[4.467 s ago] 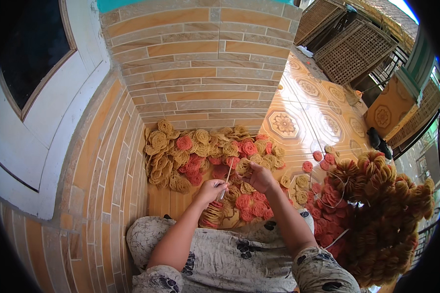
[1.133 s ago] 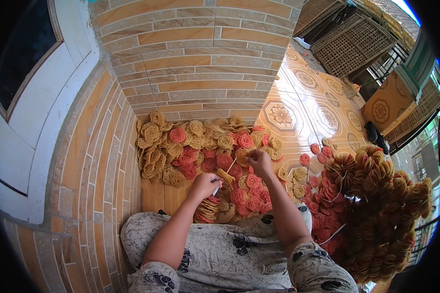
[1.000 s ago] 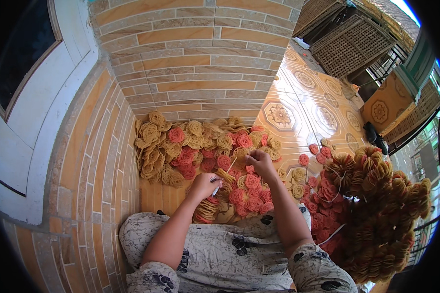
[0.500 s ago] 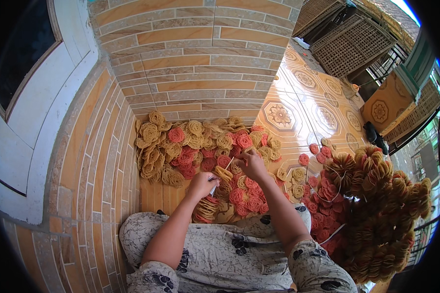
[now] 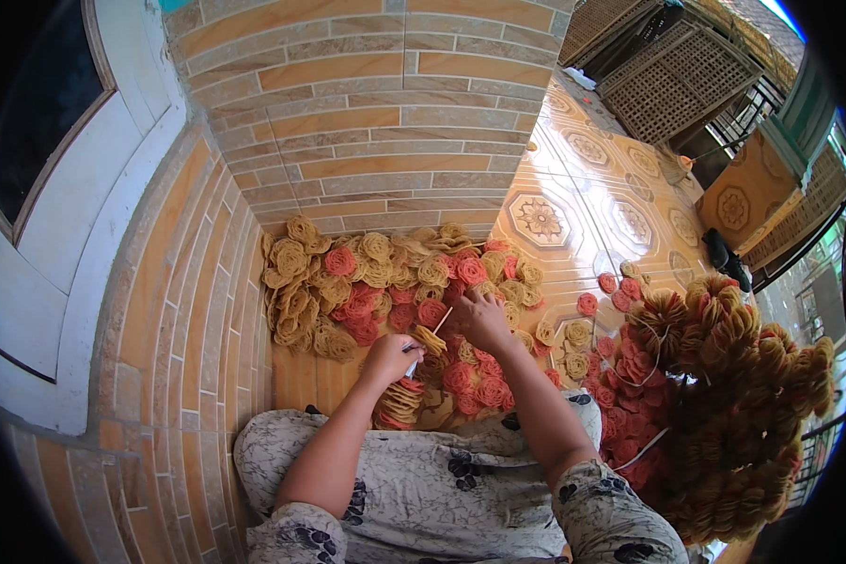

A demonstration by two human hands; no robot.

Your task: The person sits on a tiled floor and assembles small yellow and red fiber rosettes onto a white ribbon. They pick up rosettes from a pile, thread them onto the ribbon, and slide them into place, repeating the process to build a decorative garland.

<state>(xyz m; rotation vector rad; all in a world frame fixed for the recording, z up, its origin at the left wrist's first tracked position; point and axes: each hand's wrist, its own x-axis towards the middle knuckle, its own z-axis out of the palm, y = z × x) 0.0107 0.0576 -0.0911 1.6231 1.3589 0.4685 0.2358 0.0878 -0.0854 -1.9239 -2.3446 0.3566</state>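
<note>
My left hand is closed around a thin white strip, whose tip rises toward my right hand. Several tan lacy discs are threaded on it just past my fingers. Beneath that hand hangs a stack of tan and pink discs. My right hand is over the loose pile, beside the strip's tip; its fingertips point down and are hidden. Pink discs and tan rosette-like discs lie heaped on the floor around both hands.
Bundled strings of tan discs stand at my right beside a pink heap. A tiled wall rises ahead and another at the left, near a white door frame. Lattice panels and a dark animal are farther right.
My right hand has moved off the strip's tip and slightly down over the pile, leaving the tip bare. My left hand stays almost in place with the threaded discs.
</note>
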